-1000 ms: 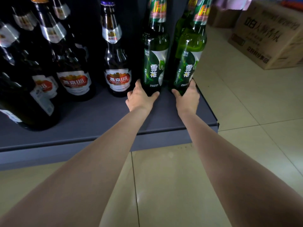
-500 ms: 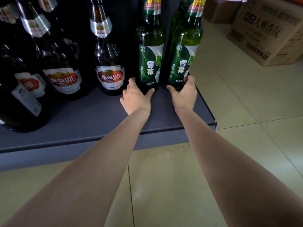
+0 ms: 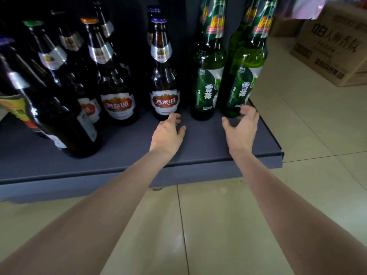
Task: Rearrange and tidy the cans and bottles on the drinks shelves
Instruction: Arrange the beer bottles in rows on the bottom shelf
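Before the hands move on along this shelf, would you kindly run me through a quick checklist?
1. Left hand empty: ok.
2. Right hand empty, fingers near the bottle base: ok.
3. Two green glass bottles, left and right, upright, labels forward: ok.
4. Right green bottle clear of the grey shelf end: not ok, close.
5. Brown red-labelled bottle upright: ok.
6. Dark bottles far left aligned: cannot tell.
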Available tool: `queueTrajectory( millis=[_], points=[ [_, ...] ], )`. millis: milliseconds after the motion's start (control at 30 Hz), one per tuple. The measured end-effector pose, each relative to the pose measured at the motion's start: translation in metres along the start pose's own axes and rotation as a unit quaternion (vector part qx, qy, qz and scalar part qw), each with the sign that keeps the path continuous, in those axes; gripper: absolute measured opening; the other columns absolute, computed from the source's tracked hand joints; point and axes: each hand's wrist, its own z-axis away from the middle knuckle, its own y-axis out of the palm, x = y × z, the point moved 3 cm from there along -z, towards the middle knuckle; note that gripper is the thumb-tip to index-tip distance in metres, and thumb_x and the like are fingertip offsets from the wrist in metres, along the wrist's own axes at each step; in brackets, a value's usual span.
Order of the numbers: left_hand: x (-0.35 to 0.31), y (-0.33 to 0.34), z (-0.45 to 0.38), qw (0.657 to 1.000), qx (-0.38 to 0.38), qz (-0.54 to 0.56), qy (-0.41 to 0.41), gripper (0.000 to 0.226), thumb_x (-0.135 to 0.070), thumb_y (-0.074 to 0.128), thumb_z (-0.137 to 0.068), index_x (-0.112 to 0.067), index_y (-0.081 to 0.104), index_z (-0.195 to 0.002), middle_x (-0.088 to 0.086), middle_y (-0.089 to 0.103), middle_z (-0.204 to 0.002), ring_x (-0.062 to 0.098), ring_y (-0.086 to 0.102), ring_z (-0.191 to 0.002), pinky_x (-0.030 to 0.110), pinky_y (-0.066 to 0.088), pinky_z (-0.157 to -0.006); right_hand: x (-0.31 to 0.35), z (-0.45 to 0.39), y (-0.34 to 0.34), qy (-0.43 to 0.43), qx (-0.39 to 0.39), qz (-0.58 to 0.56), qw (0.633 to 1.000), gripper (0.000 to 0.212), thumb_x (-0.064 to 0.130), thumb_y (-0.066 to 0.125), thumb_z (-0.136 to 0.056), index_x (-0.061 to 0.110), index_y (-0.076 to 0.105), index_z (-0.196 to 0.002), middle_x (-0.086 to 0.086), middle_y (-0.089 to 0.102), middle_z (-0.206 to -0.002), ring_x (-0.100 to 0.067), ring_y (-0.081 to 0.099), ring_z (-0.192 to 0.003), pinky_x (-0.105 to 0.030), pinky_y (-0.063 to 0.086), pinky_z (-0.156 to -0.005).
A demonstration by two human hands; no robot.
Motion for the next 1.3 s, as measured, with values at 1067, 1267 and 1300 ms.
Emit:
queueTrajectory(
  millis=[1067,1267,1300],
  points=[
    [0.176,-0.152,0.076,0.975,-0.079,0.087,-0.190,0.076,-0.050,0.073,-0.070,-0.034,0.039,-0.135,0.000,0.051,-0.132,0.021,0.036,-0.131,0.049,0.032,-0.107,0.151,0.066,0.192,0.043,0.222,-0.067,0.972,0.085,0.021,0.080,-0.071,0.009,0.028,-0.138,-0.010,0.042,-0.138,-0.028,0.045,-0.125,-0.038,0.040,-0.103],
    [0.169,-0.152,0.078,0.974,-0.080,0.072,-0.198,0.075,-0.048,0.072,-0.072,-0.035,0.036,-0.137,0.004,0.047,-0.133,0.023,0.035,-0.131,0.048,0.031,-0.108,0.137,0.064,0.188,0.010,0.221,-0.100,0.970,0.077,0.016,0.079,-0.072,0.008,0.035,-0.134,-0.012,0.048,-0.135,-0.026,0.047,-0.124,-0.027,0.038,-0.098],
    [0.169,-0.153,0.078,0.974,-0.083,0.068,-0.197,0.074,-0.048,0.072,-0.072,-0.036,0.036,-0.137,0.005,0.047,-0.133,0.024,0.035,-0.131,0.048,0.031,-0.108,0.135,0.065,0.186,0.004,0.215,-0.101,0.971,0.074,0.016,0.080,-0.072,0.007,0.038,-0.133,-0.012,0.050,-0.133,-0.026,0.048,-0.123,-0.026,0.037,-0.097]
  ],
)
